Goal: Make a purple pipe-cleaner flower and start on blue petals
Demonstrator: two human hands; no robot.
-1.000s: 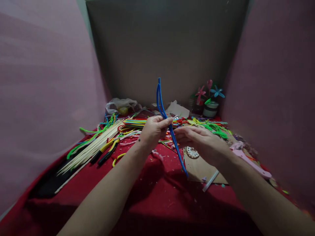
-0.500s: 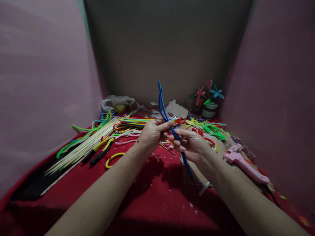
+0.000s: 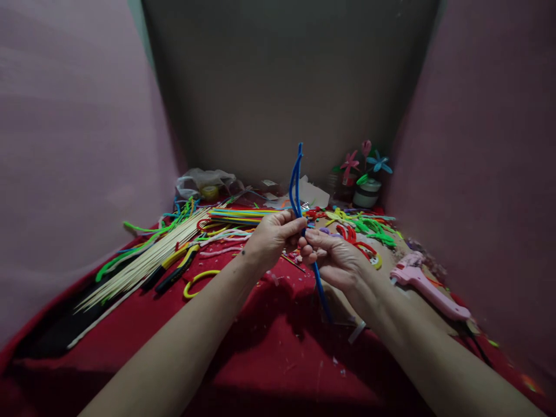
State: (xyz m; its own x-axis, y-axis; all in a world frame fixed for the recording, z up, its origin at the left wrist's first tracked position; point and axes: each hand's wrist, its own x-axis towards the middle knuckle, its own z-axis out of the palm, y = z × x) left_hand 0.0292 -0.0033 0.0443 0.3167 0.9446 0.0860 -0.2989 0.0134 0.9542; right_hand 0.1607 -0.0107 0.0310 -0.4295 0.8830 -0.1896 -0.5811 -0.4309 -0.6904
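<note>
Blue pipe cleaners (image 3: 294, 182) stand nearly upright between my two hands above the red cloth. My left hand (image 3: 278, 234) is closed, pinching them near the middle between thumb and fingers. Just below that grip, my right hand (image 3: 332, 252) is closed on the same pipe cleaners, with its thumb and fingertips almost touching the left. Two strands rise above the grip, bowed slightly apart, with their tips close together. The lower ends hang below my right hand. My fingers hide the middle part.
Wooden skewers (image 3: 147, 260) and pliers (image 3: 178, 269) lie at left, near a yellow ring (image 3: 200, 284). A pink glue gun (image 3: 430, 286) rests on cardboard at right. Green pipe-cleaner pieces (image 3: 376, 229) lie behind it. Pipe-cleaner flowers (image 3: 377, 163) stand in jars at the back.
The upper ends of the blue pipe cleaners have swung right and are more upright. My fingers have drawn closer together around the middle.
</note>
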